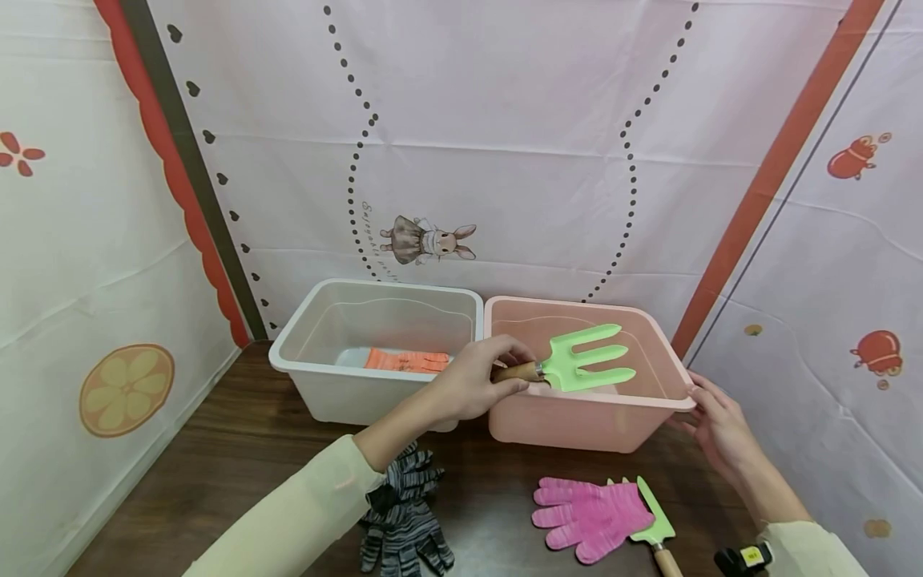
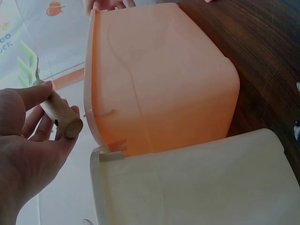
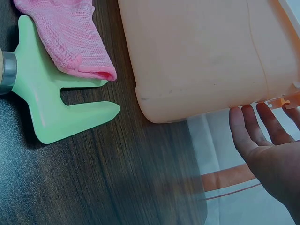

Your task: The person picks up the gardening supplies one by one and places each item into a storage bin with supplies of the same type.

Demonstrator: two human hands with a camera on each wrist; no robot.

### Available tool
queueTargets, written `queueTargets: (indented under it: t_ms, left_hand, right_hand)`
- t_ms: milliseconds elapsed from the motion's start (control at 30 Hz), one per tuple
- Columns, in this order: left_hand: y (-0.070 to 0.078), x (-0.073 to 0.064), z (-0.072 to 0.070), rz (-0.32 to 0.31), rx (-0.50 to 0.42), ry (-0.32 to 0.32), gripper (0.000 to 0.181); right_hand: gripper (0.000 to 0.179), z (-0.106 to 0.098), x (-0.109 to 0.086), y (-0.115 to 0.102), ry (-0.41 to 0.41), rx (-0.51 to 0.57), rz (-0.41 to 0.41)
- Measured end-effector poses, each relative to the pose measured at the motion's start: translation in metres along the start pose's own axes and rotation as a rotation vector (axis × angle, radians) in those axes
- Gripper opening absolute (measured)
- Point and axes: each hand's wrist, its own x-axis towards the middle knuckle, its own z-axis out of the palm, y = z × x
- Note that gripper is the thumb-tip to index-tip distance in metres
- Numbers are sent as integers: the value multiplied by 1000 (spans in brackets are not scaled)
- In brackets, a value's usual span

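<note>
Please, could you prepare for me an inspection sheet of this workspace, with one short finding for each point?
Surface: dark wood-grain table, with a bright sheen near the bottom of the head view.
Job's things: green fork with a wooden handle, raised above the pink bin.
Clutter: pink glove partly covering a second green fork; dark striped gloves; pale bin with an orange glove-like item inside.
Hands: left hand grips the raised fork's handle; right hand holds the pink bin's right-end rim.
Cables: nothing seen.
Surroundings: printed cloth hangs behind and at both sides, with some creases.
</note>
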Motion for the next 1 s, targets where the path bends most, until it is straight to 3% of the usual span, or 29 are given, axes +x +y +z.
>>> queueTargets:
  t_ms: [700, 1000]
  left_hand:
    - [1, 15, 0, -19, 37, -9, 28]
    - [-2, 22, 3, -59, 32, -15, 28]
  right_hand:
    - [33, -1, 1, 3, 3, 13, -12]
    - [32, -1, -1, 3, -8, -19, -19]
